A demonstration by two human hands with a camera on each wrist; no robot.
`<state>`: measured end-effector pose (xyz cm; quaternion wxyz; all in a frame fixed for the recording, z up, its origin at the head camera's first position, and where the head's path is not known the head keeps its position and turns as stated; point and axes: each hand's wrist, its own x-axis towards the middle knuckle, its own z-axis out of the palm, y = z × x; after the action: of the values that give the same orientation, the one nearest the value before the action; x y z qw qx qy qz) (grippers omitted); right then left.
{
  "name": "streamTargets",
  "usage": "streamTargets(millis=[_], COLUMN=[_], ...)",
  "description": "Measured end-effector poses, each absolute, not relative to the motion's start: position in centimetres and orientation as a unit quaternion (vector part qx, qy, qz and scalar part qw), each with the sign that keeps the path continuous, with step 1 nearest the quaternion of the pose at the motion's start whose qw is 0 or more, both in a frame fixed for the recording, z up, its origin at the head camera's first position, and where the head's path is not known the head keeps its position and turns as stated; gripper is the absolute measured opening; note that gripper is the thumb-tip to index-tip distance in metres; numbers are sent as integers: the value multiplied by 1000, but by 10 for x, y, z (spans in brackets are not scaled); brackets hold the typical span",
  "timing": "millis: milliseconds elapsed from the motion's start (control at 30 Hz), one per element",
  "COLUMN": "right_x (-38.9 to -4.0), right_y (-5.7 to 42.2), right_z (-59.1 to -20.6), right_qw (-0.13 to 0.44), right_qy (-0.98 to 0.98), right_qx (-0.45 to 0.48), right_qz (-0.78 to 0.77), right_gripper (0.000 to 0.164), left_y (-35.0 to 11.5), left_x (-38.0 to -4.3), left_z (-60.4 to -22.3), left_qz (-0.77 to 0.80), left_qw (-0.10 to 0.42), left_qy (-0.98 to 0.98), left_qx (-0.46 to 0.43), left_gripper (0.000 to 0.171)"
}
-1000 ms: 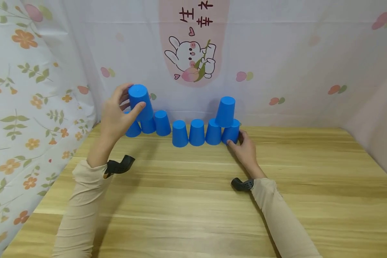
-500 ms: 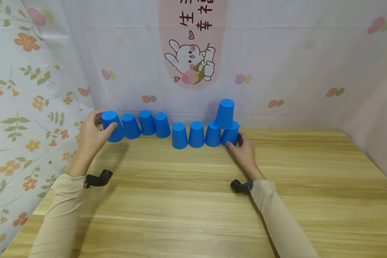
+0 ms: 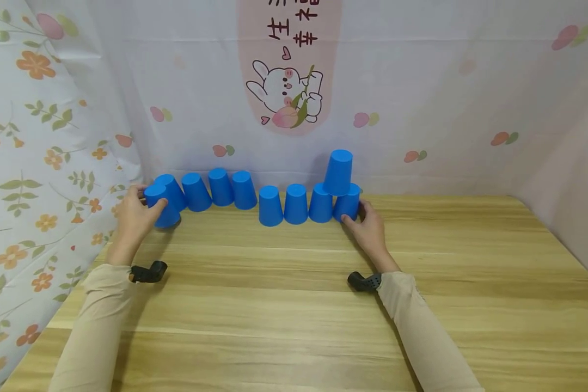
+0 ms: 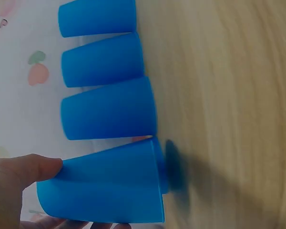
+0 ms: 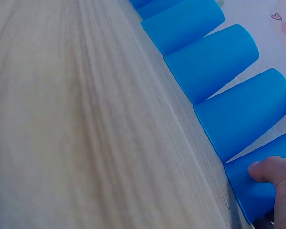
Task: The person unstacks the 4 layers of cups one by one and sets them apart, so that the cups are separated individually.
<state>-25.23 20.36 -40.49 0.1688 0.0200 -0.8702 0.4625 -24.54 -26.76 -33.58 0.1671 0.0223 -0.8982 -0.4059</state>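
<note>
My left hand (image 3: 134, 215) grips an upside-down blue cup (image 3: 164, 209) at the left end of the table, thumb on its near side. In the left wrist view the held cup (image 4: 102, 186) overlaps another cup behind it, and a shadow falls on the wood beside its rim. That other blue cup (image 3: 176, 190) ends a row of upside-down cups. My right hand (image 3: 369, 231) holds the rightmost cup (image 3: 348, 202) of the row, its thumb on the near side. Above, one blue cup (image 3: 338, 173) stands on this cup and its neighbour (image 3: 320, 203).
Several more upside-down cups, among them a cup (image 3: 270, 207) in the middle, form the row along the back. A patterned cloth (image 3: 421, 98) hangs right behind, and a floral cloth (image 3: 44, 179) borders the left side. The wooden table (image 3: 274, 316) extends toward me.
My left hand came down and left from above the left cups, then shifted slightly toward me. A cup now stands behind the one it holds. The right hand keeps its place.
</note>
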Motion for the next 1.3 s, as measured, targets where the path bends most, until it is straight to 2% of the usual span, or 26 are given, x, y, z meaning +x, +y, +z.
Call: streamTargets(millis=[167, 333, 767, 900, 1067, 1300], right_x=[-253, -254, -254, -253, -252, -250], right_y=[203, 204, 203, 204, 204, 203], right_z=[-406, -407, -406, -404, -402, -401], right_qw=[169, 169, 166, 162, 157, 153], right_qy=[-869, -870, -872, -874, -873, -872], right_qx=[23, 24, 23, 16, 14, 15], right_qz=[465, 463, 460, 458, 461, 465], right_gripper=[60, 60, 61, 61, 60, 61], left_y=[-272, -271, -272, -268, -252, -206], left_x=[-250, -253, -255, -252, -248, -248], left_z=[-344, -346, -344, -339, -321, -294], left_qz=[-377, -377, -380, -388, -384, -390], left_qw=[178, 169, 146, 176, 260, 333], left_qy=[-909, -910, -914, -905, -886, -850], left_qx=[27, 30, 3, 1, -11, -122], left_gripper=[57, 57, 67, 71, 67, 53])
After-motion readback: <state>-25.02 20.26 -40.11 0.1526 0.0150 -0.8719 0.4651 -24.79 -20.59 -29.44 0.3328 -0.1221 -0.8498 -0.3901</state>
